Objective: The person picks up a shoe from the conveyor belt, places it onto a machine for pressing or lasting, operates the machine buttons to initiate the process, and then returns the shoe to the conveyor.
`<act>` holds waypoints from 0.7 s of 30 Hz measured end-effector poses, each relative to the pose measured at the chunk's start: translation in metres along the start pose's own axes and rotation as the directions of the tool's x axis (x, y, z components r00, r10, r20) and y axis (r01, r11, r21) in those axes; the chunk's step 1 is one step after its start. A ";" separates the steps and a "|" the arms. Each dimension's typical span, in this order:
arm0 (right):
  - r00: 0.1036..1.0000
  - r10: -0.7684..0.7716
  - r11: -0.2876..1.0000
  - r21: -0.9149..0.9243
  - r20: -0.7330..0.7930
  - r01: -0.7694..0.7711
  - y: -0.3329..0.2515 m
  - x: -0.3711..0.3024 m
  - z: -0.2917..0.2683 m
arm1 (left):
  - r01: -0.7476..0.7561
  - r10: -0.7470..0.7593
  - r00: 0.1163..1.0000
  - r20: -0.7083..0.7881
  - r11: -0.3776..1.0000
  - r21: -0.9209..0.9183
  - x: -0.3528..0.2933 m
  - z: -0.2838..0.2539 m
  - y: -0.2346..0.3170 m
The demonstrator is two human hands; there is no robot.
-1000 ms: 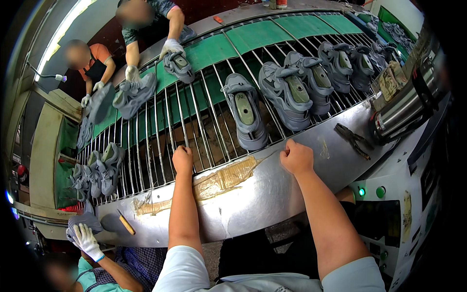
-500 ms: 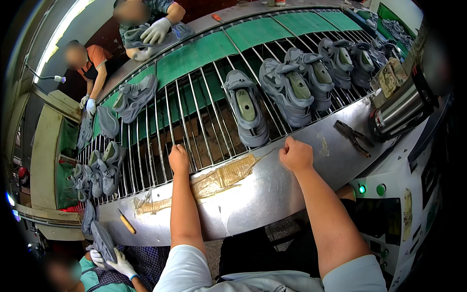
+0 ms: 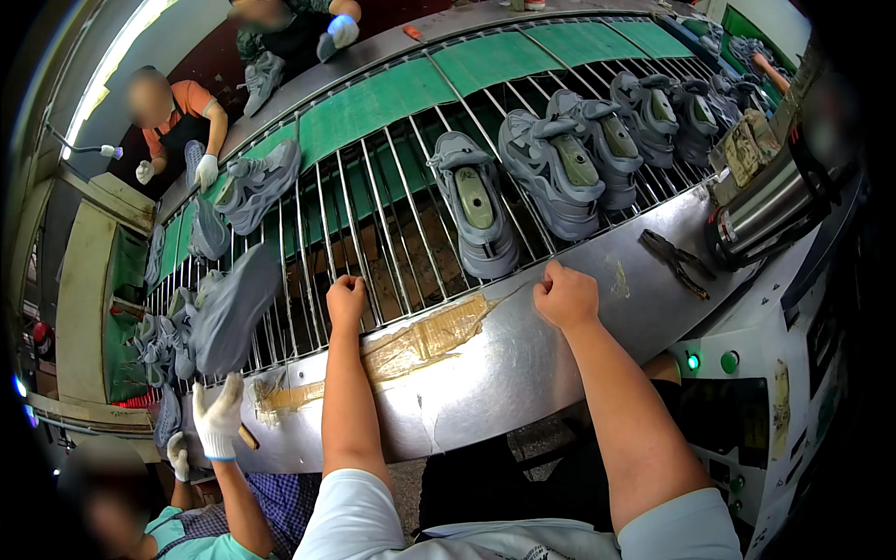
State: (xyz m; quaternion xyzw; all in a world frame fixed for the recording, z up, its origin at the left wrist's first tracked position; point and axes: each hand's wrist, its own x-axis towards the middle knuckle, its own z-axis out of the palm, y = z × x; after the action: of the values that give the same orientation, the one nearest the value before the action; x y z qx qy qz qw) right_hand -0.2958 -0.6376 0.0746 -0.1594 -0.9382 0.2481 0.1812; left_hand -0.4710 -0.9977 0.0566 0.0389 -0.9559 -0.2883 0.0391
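Observation:
My left hand (image 3: pixel 346 300) is a loose fist at the near edge of the metal rod rack (image 3: pixel 417 297), beside a taped strip. On the steel ledge, my right hand (image 3: pixel 567 295) is also a fist. No object shows in either. Closest to my right hand is a grey sneaker (image 3: pixel 474 207), with a green last inside and its heel toward me. Right of it stands another grey sneaker (image 3: pixel 553 177) on a last. To the left, a blurred grey shoe or sole (image 3: pixel 239 313) hangs above the rods, just beyond a co-worker's open gloved hand (image 3: pixel 218 417).
Pliers (image 3: pixel 679 264) lie on the ledge by a steel flask (image 3: pixel 775 210). Several sneakers line the rack's right, and a lone sneaker (image 3: pixel 262 187) sits far left. Two co-workers stand across the rack. A control panel (image 3: pixel 714 362) with green buttons is at my right.
The near-left co-worker's shoe or sole has left the gloves and moved up over the rack. Across the rack, the co-workers have shifted their hands and shoes. My fists stay nearly still.

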 end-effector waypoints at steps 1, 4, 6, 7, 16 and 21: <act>1.000 -0.003 1.000 0.003 -0.003 0.003 0.000 0.000 0.000 | -0.023 0.023 1.000 -0.011 1.000 0.016 -0.002 0.000 0.005; 1.000 -0.007 1.000 0.011 -0.012 0.007 -0.001 0.000 -0.002 | -0.053 0.055 0.998 -0.037 0.997 0.050 -0.006 -0.003 0.018; 0.999 -0.016 1.000 0.001 -0.029 0.016 0.000 0.000 -0.002 | -0.057 0.061 0.997 -0.057 0.997 0.061 -0.009 -0.005 0.025; 0.999 -0.021 1.000 -0.002 -0.036 0.021 0.000 0.000 -0.002 | -0.075 0.078 0.994 -0.073 0.996 0.043 -0.010 -0.007 0.025; 1.000 -0.014 1.000 0.009 -0.028 0.014 -0.001 0.001 -0.001 | -0.023 -0.022 0.959 -0.283 0.988 -0.153 -0.005 -0.010 0.010; 1.000 0.010 1.000 0.007 -0.007 -0.010 -0.002 0.000 -0.003 | 0.028 -0.023 0.985 -0.170 0.999 0.027 -0.009 -0.013 0.020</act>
State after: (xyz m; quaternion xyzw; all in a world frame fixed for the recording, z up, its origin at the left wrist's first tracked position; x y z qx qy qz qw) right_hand -0.2950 -0.6375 0.0783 -0.1642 -0.9360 0.2514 0.1839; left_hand -0.4615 -0.9875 0.0783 0.0759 -0.9527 -0.2705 0.1161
